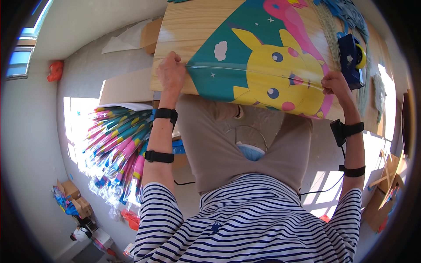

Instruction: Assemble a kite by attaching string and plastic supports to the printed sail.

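Left hand (171, 72): curled beside the sheet (267, 65); can't tell its grip!
Right hand (335, 84): pinching the sheet's edge, probably steadying it on the desk (179, 39)!

Navy-and-white striped shirt (263, 219) — beige trousers (206, 149) — four black arm straps (159, 156), one with a small box (338, 133).

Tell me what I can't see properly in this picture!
All in the head view:
Left hand: its curled fingers hide whether it grips anything.
Right hand: its own fingers cover whatever they might pinch.
Printed cartoon sheet: the picture's top edge cuts off its far side.
Blue-and-white thing: partly hidden by the beige trousers.
Colourful jumble by the cardboard boxes: too small to name.
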The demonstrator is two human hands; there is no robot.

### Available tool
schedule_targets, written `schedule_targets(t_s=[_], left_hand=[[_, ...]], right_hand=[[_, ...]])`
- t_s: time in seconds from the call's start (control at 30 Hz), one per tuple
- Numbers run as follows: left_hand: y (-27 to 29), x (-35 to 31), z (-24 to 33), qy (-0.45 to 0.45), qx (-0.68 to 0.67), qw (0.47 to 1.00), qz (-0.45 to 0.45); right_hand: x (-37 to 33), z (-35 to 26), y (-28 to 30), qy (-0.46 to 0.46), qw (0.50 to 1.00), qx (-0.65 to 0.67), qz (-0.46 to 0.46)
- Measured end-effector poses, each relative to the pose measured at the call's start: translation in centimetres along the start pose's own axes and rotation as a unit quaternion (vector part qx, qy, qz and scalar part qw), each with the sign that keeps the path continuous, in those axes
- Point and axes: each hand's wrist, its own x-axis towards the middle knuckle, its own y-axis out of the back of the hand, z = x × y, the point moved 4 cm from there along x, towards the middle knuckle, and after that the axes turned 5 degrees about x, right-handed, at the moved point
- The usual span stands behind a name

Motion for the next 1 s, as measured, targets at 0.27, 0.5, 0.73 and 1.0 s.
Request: schedule_targets(t_s=[0.27,0.5,0.73,1.0], left_hand=[[0.1,-0.3,-0.7,0.048,-0.026,0.998,-0.036],[-0.1,0.0,-1.1,0.026,-0.061,0.998,-0.023],[-0.4,0.1,-1.5,0.019,-0.099,0.995,-0.027],[-1.0,0.9,-2.7,0.020,-0.149,0.988,-0.044]], right_hand=[[-0.1,-0.4,-0.5,-0.022,1.000,-0.010,0.002],[0.4,-0.1,-0.7,-0.024,0.999,-0.022,-0.013],[0.6,0.4,-0.5,0.034,0.998,0.025,-0.049],[0.8,0.5,-0.8,0.031,0.999,0.007,-0.037]])
